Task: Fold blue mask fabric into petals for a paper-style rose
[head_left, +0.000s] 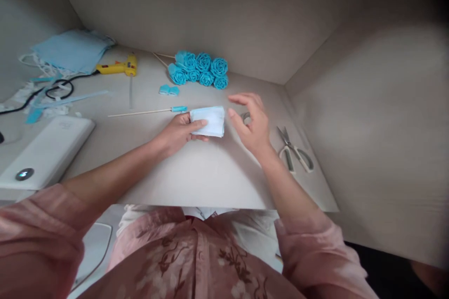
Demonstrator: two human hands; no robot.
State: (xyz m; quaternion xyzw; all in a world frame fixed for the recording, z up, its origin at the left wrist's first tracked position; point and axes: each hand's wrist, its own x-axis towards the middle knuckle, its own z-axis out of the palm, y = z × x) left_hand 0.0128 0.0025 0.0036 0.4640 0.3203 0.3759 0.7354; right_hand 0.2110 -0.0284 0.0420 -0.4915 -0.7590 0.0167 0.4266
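My left hand (182, 130) grips a folded pale blue and white face mask (212, 120), thumb on top and fingers beneath. To its right, my right hand (251, 124) hovers with thumb and fingers apart, touching nothing. Partly hidden behind that hand is a small grey ring-shaped thing (245, 116). Just beyond my left hand lies a thin wooden stick (140, 113) with a blue wrapped tip (179, 109). A small blue bow-like piece (169, 90) rests farther back.
Several blue rosettes (206, 77) on sticks lie against the back wall. Scissors (293, 152) lie at right. A yellow glue gun (119, 67), its black cord, blue masks (72, 51) and scraps occupy the back left. A white power bank (49, 149) sits at the left front.
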